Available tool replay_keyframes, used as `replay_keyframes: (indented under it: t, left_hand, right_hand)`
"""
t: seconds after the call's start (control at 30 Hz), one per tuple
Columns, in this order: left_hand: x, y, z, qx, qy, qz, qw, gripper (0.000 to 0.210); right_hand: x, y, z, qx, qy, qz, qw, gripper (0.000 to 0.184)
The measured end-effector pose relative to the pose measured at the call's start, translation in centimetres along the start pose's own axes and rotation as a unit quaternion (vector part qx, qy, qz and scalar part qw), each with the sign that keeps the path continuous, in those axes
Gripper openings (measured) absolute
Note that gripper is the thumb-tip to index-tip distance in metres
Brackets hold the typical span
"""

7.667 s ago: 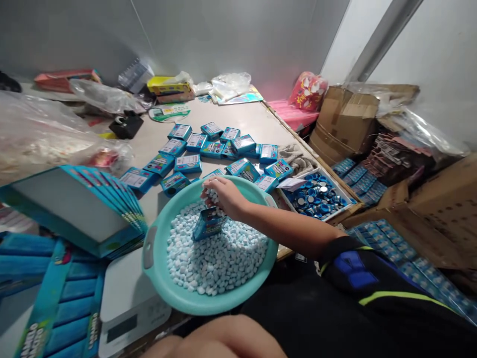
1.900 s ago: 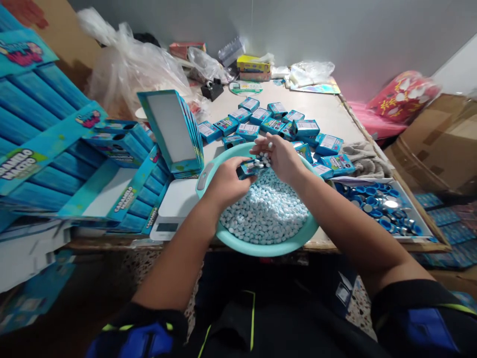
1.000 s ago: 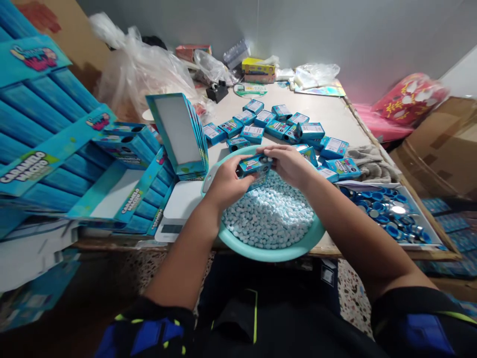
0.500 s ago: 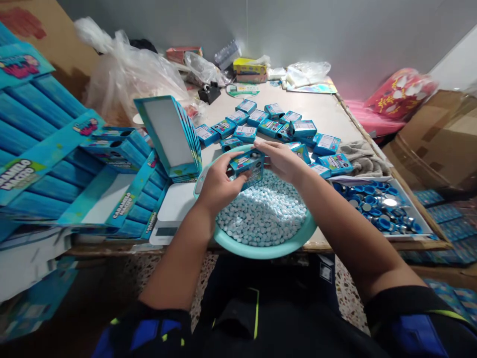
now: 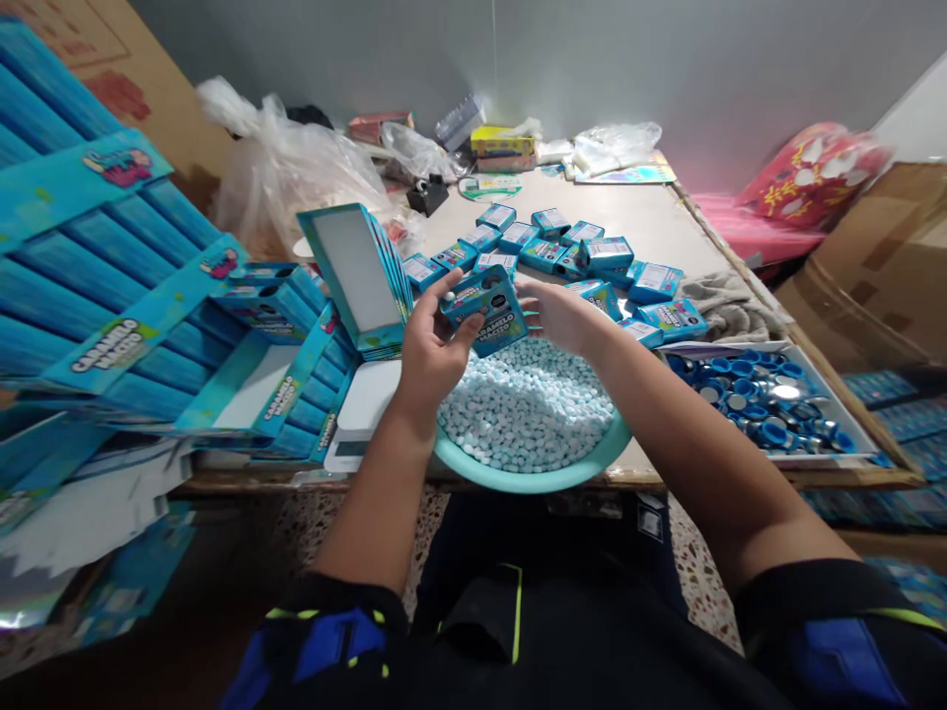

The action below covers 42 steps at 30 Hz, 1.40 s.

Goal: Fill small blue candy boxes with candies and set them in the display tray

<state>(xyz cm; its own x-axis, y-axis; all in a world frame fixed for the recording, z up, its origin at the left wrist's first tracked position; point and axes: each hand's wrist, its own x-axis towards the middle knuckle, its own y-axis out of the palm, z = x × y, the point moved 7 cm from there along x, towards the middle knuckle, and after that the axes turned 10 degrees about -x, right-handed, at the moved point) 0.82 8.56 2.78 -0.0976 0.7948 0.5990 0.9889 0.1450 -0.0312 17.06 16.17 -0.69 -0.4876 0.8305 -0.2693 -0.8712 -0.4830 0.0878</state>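
My left hand (image 5: 435,340) is closed around a small blue candy box (image 5: 492,316) printed "Caramelo Macizo", its front tilted up toward me. A white candy piece shows by the left index finger. My right hand (image 5: 558,314) is at the box's right edge, fingers stretched out and slightly apart; whether they touch it I cannot tell. Beneath both hands stands a turquoise basin (image 5: 510,480) full of small pale blue and white candies (image 5: 533,414). Beyond it several similar blue boxes (image 5: 544,254) lie scattered on the table.
At left stand display trays (image 5: 140,335) packed with blue boxes, and a stack of folded display cartons (image 5: 355,276) by a white scale (image 5: 368,399). A white tray of blue-and-silver caps (image 5: 762,404) and a grey cloth (image 5: 729,308) are at right. Plastic bags (image 5: 296,158) lie behind.
The candy box has been lifted and turned so its printed front faces me. My right hand has drawn back from its top to its right edge. The view has shifted slightly left.
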Motion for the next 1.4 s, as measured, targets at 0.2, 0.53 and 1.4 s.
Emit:
replay_keyframes:
  t: [0.2, 0.53, 1.4]
  left_hand:
    - [-0.1, 1.0, -1.3, 0.074, 0.000, 0.055, 0.996, 0.046]
    - [-0.5, 0.4, 0.0, 0.072, -0.076, 0.047, 0.993, 0.088]
    - [-0.9, -1.6, -5.8, 0.043, 0.041, -0.048, 0.997, 0.075]
  right_hand:
    - [0.2, 0.0, 0.1, -0.018, -0.038, -0.016, 0.999, 0.022]
    - [-1.1, 0.9, 3.1, -0.173, -0.224, -0.084, 0.955, 0.026]
    - [0.1, -1.2, 1.2, -0.108, -0.100, -0.093, 0.985, 0.049]
